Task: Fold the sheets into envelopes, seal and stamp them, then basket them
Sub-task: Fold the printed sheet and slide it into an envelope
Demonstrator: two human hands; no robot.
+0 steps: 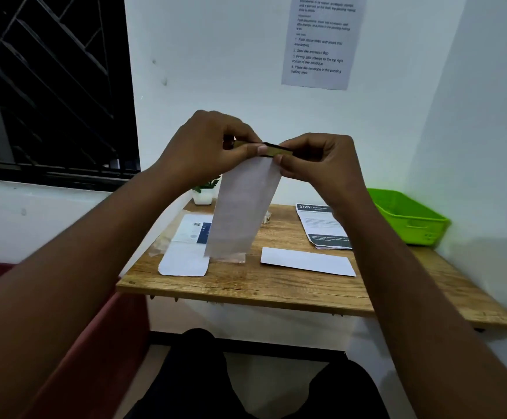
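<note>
- While raised above the counter point(276, 285), both hands pinched on the top edge of one envelope point(240, 207); left hand point(204, 146) grip clamped on the left end of that edge, right hand point(318, 158) grip clamped on the right end.
- Between the two grips: narrow tan-and-dark strip point(273, 149) along the envelope's top, likely the flap; cannot tell whether folded shut.
- Below the grips: envelope hanging long side down, white, faint print showing through, lower end just above the counter.
- Under the hanging end: small clear plastic piece point(234, 257) on the counter.
- Below and left of the left grip: white sheet with blue printed block point(185, 252) lying flat, another clear plastic scrap point(160, 247) at its left edge.
- Below the right grip: white folded sheet point(306, 261) lying flat, apart from the held envelope.
- Beyond that, under the right wrist: printed sheet with dark header point(321, 228), flat.
- Far right of the right grip: green basket point(409, 219) on the counter's back corner; inside not readable.
- Behind the left grip: small potted plant point(205, 192) against the wall.
- Above the grips: instruction sheet point(321, 40) on the wall.
</note>
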